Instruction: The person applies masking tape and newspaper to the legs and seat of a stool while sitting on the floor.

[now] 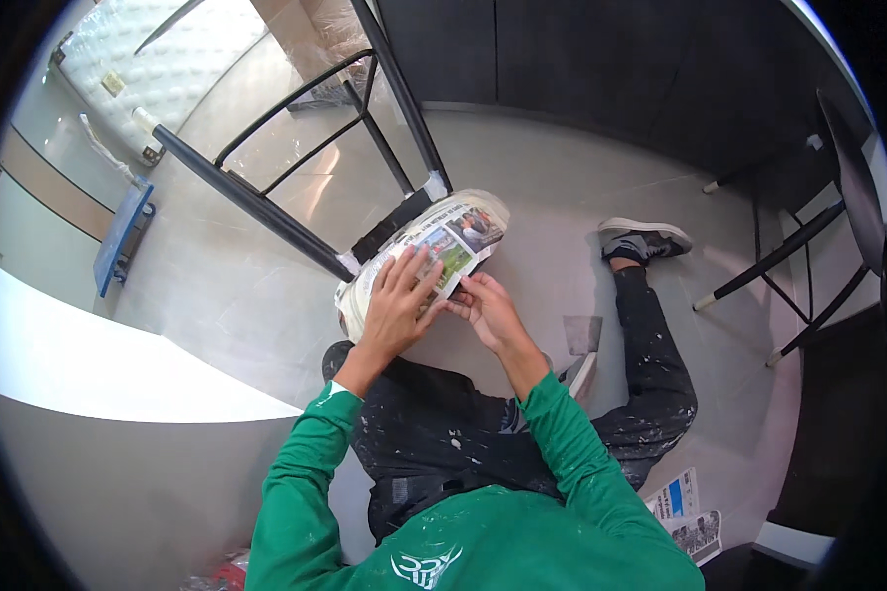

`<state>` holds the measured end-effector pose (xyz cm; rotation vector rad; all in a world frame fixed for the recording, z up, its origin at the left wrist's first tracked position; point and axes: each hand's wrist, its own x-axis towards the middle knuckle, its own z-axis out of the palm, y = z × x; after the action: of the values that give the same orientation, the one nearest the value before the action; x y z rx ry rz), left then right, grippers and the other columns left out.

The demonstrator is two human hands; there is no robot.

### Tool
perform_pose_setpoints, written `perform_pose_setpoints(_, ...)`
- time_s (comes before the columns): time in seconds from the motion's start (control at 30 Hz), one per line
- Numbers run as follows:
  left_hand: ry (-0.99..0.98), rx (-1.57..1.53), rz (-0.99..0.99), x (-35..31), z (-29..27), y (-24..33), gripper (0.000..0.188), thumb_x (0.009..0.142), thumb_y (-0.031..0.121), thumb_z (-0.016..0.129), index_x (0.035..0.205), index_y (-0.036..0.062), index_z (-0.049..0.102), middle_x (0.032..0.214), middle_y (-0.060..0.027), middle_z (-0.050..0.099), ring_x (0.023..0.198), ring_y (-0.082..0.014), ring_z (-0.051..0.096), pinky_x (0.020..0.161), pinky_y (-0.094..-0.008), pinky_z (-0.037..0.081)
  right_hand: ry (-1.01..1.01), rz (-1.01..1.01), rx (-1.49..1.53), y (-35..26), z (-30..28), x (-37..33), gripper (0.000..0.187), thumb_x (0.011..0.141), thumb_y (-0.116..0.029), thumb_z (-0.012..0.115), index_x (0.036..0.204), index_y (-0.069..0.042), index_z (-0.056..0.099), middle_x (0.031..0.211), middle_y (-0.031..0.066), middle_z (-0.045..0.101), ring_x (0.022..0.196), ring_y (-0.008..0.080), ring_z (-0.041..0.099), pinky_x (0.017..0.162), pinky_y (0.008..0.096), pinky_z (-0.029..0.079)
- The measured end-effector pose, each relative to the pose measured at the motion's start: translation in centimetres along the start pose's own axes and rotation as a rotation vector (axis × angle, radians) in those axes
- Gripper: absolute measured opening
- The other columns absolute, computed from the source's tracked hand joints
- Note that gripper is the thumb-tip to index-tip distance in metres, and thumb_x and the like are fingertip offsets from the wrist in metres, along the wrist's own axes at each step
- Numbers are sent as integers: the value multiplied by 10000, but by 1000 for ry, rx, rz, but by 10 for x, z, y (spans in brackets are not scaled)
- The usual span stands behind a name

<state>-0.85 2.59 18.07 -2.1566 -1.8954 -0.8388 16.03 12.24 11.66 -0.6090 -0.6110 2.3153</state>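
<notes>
A black stool (251, 205) lies tipped over on the floor in front of me, its legs pointing away. Around its seat is a wrapping of newspaper (476, 229) with cream-coloured edging, and white tape or paper shows where the legs meet the seat. My left hand (394, 305) rests flat on the newspaper, fingers stretched out. Just to its right, my right hand (489, 311) pinches the near edge of the newspaper between thumb and fingers. The underside of that edge is hidden by my hands.
My paint-spotted trouser leg (650, 345) stretches out to the right. A second dark stool (848, 212) stands at far right, and black cabinets (601, 59) line the back. A blue dolly (123, 236) is at left. Loose newspaper sheets (695, 532) lie at lower right.
</notes>
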Motion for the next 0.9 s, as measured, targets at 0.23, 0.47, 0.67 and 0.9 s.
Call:
perform_pose_setpoints(0.23, -114, -3, 49, 2, 3, 6, 779, 752, 376, 822, 1448, 162, 544, 1547, -123, 444, 1448, -334, 382, 1184, -514, 275, -19, 21, -28, -14, -15, -13, 109, 1044, -167, 547, 1073, -62, 557, 1038, 92, 678, 928, 206, 686, 852, 387, 591)
perform_pose_setpoints(0.47, -141, 22, 17, -2, -1, 2, 863, 598, 165, 865, 1410, 162, 569, 1539, -109, 456, 1460, -318, 371, 1204, -520, 264, 235, -163, -1391, -32, -68, -63, 289, 912, -296, 717, 919, -9, 683, 1037, 132, 688, 873, 292, 694, 794, 398, 563)
perform_pose_setpoints(0.67, -7, -42, 42, -1, 5, 3, 756, 590, 123, 844, 1315, 138, 628, 1356, -63, 565, 1325, -293, 478, 1185, -510, 316, 33, -102, -2202, 6, -163, -140, 257, 787, -285, 753, 861, -39, 730, 1040, 148, 692, 1026, 353, 625, 868, 477, 504)
perform_pose_setpoints(0.9, -16, -58, 34, -3, 2, 4, 756, 609, 112, 840, 1331, 133, 617, 1348, -66, 561, 1323, -290, 474, 1172, -494, 335, 12, -121, -2252, 24, -174, -123, 227, 792, -195, 694, 959, -42, 703, 982, 150, 696, 984, 349, 637, 835, 485, 480)
